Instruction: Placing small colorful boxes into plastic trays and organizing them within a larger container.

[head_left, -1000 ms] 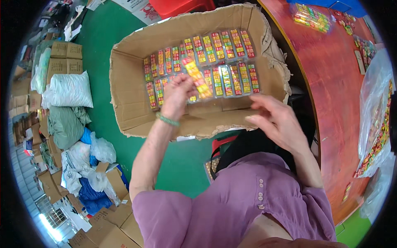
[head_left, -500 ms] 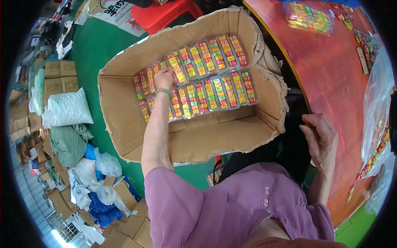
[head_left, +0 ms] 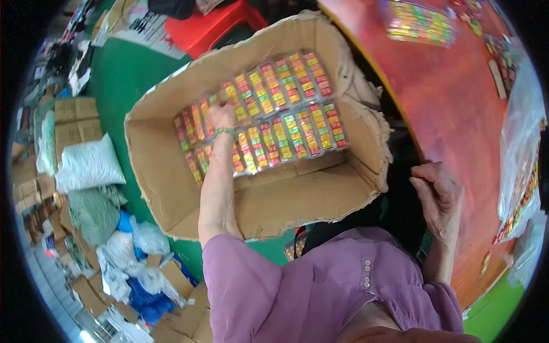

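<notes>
My left hand (head_left: 222,116), with a green beaded bracelet at the wrist, reaches into a large open cardboard carton (head_left: 286,211). Its fingers look closed, pressed down among clear plastic trays (head_left: 267,91) in the far row. What they grip is hidden and blurred. Each tray holds a line of small red, yellow and green wrapped pieces. The trays stand side by side in two rows, and a nearer row (head_left: 269,142) runs below my wrist. My right hand (head_left: 439,197) hovers by the near edge of the red table, fingers curled, thumb apart, holding nothing.
The red table (head_left: 400,97) carries a stack of filled trays (head_left: 420,24), loose pieces and a clear plastic bag (head_left: 517,154). Behind the carton stands a red stool (head_left: 214,26). Stuffed sacks (head_left: 91,163) and cardboard boxes (head_left: 77,117) line the left side.
The view has shifted, placing the carton slightly further left. A tray beside my left hand that stood out above its neighbours now sits in line with the row. My right hand stays by the table.
</notes>
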### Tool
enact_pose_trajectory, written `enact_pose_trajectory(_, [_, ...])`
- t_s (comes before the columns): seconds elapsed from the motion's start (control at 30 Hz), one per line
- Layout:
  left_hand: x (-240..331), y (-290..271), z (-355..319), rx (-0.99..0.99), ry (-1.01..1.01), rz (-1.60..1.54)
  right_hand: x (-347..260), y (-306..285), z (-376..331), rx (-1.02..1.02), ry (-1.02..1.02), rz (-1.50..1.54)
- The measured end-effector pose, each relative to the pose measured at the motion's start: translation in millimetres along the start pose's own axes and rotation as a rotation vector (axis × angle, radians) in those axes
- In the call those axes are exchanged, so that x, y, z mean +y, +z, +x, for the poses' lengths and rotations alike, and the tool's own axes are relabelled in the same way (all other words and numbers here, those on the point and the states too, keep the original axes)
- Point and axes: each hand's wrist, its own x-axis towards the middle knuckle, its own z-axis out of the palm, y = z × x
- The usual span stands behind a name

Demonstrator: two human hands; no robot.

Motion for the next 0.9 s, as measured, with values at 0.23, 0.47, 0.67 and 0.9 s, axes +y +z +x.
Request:
enact_pose_trajectory(0.23, [37.1,-28.3,-20.0,-0.204,0.033,-0.457,-0.8,-18.5,-1.8,-0.143,-0.1,0.107])
enact_pose_trajectory(0.47, [47.0,-60.0,-26.6,-0.072,-0.085,-0.562,18.3,-93.8,-14.9,-0.029,-0.04,-0.004])
enact_pose_trajectory(0.67, [234.1,-123.9,-108.3,-0.214,0.649,-0.655,56.7,-116.8,100.2,0.131,-0.331,-0.271])
enact_pose_trajectory(0.9, [318.2,-120.9,-141.1,-0.205,0.989,-0.338,40.6,-91.1,228.8,-0.127,-0.292,-0.571])
